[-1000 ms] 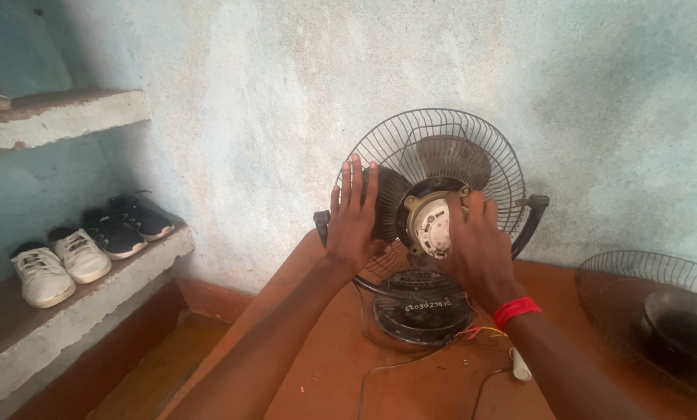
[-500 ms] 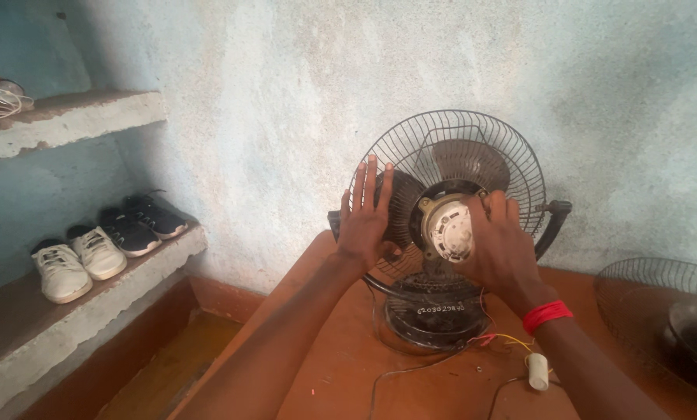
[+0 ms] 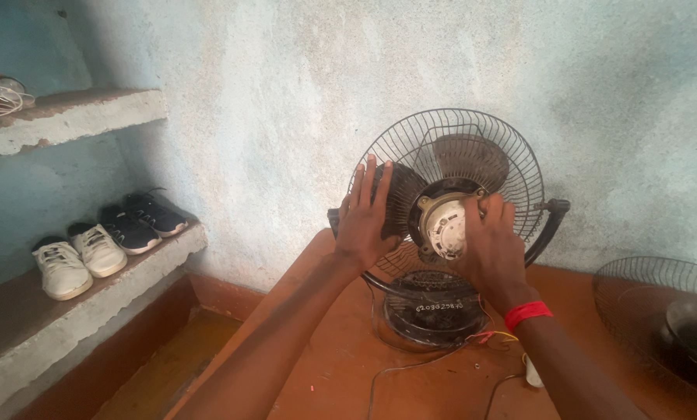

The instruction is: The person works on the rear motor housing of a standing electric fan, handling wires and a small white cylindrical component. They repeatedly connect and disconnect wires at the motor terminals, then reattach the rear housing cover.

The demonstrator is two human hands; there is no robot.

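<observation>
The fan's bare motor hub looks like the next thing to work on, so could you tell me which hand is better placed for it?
Probably the right hand: its fingers already rest on the motor hub, whereas the left hand lies flat against the rear grille, bracing it.

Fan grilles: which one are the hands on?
The upright grille at the wall, still on the fan: left hand flat on it, right hand at the motor. The other grille lies loose at the right edge, untouched.
</observation>
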